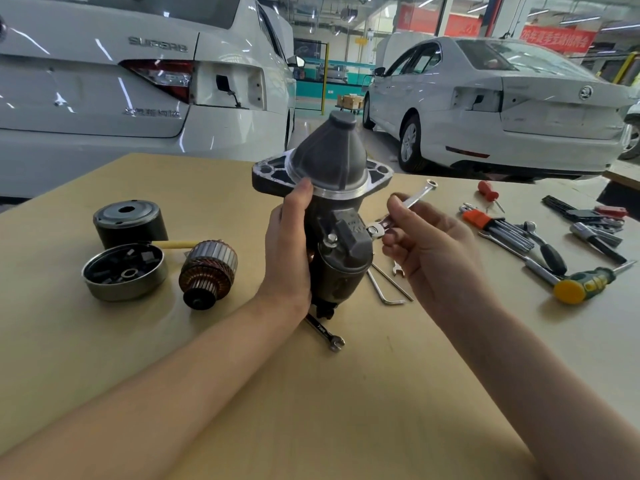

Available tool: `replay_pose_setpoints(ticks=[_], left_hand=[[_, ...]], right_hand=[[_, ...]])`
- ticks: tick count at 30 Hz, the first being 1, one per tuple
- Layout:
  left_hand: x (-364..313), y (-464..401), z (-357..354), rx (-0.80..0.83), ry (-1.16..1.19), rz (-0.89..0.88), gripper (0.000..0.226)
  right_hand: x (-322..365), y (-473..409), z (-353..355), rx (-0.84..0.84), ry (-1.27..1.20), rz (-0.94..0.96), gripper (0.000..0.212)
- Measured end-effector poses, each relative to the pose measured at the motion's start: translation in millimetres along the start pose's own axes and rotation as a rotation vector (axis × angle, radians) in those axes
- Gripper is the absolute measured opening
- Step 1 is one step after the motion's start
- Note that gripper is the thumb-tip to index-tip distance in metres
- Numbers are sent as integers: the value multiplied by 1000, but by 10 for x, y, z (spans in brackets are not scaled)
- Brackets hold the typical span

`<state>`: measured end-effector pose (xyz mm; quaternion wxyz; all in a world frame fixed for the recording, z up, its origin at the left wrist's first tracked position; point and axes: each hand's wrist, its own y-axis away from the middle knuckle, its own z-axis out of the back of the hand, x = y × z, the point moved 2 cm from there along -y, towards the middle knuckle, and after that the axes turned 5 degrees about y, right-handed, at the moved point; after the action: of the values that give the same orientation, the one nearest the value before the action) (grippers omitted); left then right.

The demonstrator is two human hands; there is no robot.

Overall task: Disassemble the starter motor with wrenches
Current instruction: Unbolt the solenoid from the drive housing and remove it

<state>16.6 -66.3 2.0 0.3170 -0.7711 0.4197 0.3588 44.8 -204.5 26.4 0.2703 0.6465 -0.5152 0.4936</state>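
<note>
Left hand [287, 251] grips the starter motor [329, 209] upright above the surface [346, 393]; right hand [429, 251] fingers pinch a wrench [410, 201] at its 3 o'clock bolt.

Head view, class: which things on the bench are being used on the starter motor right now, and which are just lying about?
In use:
starter motor, gripped by the left hand
wrench, held by the right hand at a nut

Lying about:
armature
black housing
brush cap
hex key set
yellow-green screwdriver
</note>
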Motion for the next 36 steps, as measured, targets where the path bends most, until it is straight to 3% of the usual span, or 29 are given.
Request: replay_pose_setpoints(ticks=[2,4,8,11,16,23,31,36], left_hand=[[-9,9,-29,78,-18,-29,78],[-16,19,-46,115,-34,-24,83],[-16,29,-61,144,-23,-6,83],[-15,46,-46,83,-18,-6,80],[2,78,-33,-70,32,20,97],[-7,50,24,-209,134,28,100],[-21,44,18,-233,176,50,110],[-12,53,19,-228,151,61,107]], right_hand=[[19,29,-15,21,83,41,31],[30,50,-31,29,138,63,31],[0,32,-37,49,36,-7,17],[5,-6,-11,-13,-83,-27,13],[9,-27,29,-81,-173,-22,22],[-105,20,-9,-20,-181,15,26],[-130,50,-71,107,-104,76,19],[-126,60,-80,48,-54,90,24]])
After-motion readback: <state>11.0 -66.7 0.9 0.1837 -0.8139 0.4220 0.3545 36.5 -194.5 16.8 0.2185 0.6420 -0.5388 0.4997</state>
